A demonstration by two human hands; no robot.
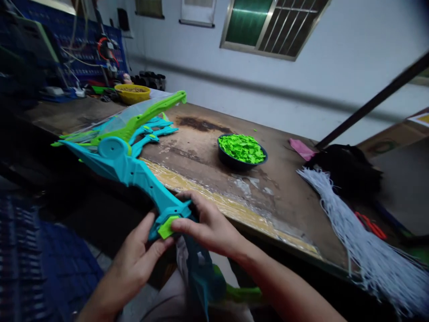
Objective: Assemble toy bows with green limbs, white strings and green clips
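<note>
A teal and lime-green plastic toy bow (147,181) slants across my lap, its upper limb over the table edge and its lower limb down between my legs. My left hand (136,259) wraps round its middle from below. From the other side my right hand (204,223) grips the same section, thumb pressed on a small lime-green plastic piece (167,227) set against the bow. Most fingertips are hidden behind the bow. Similar teal and green bow parts (156,130) lie on the table behind the upper limb, partly under clear plastic.
A dark bowl (231,162) full of small green pieces stands on the worn wooden table (197,156). White ties (355,237), red-handled scissors (371,225), a pink cloth (301,149) and a black bag (345,170) lie at right. A yellow basket (133,95) sits far left. Blue crates (63,264) are at lower left.
</note>
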